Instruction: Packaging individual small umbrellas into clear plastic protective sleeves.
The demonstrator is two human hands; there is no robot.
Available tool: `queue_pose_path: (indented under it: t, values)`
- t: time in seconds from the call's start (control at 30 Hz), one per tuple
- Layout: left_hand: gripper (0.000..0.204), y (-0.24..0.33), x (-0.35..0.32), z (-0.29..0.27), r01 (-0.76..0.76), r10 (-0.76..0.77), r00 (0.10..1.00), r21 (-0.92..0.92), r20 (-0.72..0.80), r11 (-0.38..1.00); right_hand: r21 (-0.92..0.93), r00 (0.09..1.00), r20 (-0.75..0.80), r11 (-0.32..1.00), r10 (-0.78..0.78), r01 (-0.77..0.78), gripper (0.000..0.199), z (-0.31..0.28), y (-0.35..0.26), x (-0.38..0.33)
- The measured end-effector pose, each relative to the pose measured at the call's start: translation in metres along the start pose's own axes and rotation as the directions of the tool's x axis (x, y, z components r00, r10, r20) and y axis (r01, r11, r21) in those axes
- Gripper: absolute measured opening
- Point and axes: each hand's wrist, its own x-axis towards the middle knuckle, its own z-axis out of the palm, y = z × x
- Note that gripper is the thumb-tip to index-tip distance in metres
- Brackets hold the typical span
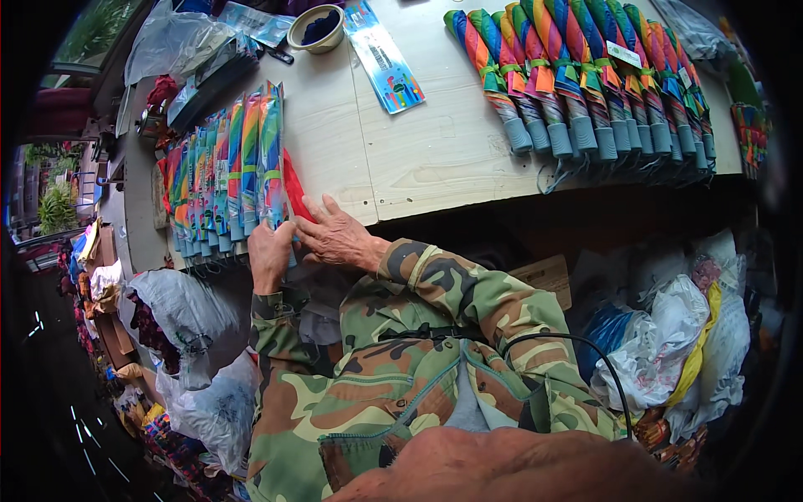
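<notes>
A folded rainbow umbrella (273, 159) in a clear printed plastic sleeve lies at the right end of a row of similar sleeved umbrellas (201, 180). My left hand (270, 255) is closed round its near end, where the blue handle shows below the fingers. From the right, my right hand (341, 236) reaches in with fingertips bent against the sleeve's near end, close to my left thumb. Its upper fingers are spread, and the pinch is partly hidden. Red cloth (294, 188) sticks out beside the umbrella, just beyond my right fingers.
Unsleeved rainbow umbrellas (585, 79) with grey-blue handles lie along the table's (443, 159) right side. Flat printed sleeves (386, 63) lie near a bowl (318, 29) with dark blue contents at the back. Stuffed plastic bags (188, 314) stand at lower left, more white bags (661, 335) at right.
</notes>
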Motion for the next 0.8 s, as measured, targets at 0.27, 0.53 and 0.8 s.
queue_pose_path:
  t: [0.27, 0.53, 0.8]
  values:
    - [0.065, -0.019, 0.04, 0.032, 0.019, 0.044, 0.993, 0.524, -0.108, 0.852, -0.246, 0.959, -0.027, 0.928, 0.282, -0.28, 0.086, -0.026, 0.081, -0.003]
    - [0.08, 0.028, 0.048, 0.052, -0.134, 0.304, 0.947, 0.737, -0.1, 0.663, -0.259, 0.957, -0.049, 0.922, 0.284, -0.287, 0.088, -0.039, 0.115, -0.009]
    - [0.078, 0.017, 0.118, 0.064, -0.233, 0.419, 0.906, 0.77, -0.049, 0.594, -0.228, 0.96, -0.038, 0.933, 0.277, -0.278, 0.085, -0.039, 0.108, 0.0]
